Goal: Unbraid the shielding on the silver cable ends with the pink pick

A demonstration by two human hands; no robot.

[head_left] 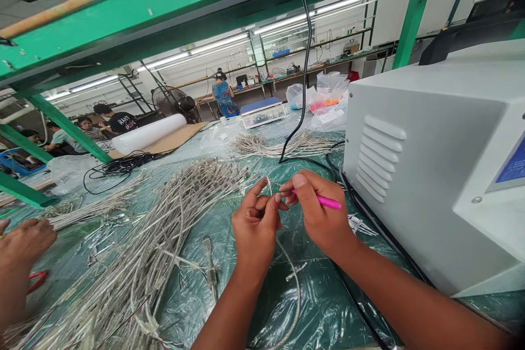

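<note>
My left hand (pixel 257 224) is closed in a pinch round the upper end of a thin silver braided cable (pixel 292 284) that loops down over the green plastic-covered table (pixel 328 306). My right hand (pixel 320 213) is closed round a pink pen-like tool (pixel 328 202), its fingertips meeting the left hand's at the cable end. A large heap of similar silver cables (pixel 164 224) lies just left of my hands.
A grey machine box (pixel 430 164) with vents stands close on the right, black cords (pixel 303 65) running past it. Another person's hand (pixel 22 246) rests at the far left near red-handled snips. More cable bundles, bags, a scale and co-workers are farther back.
</note>
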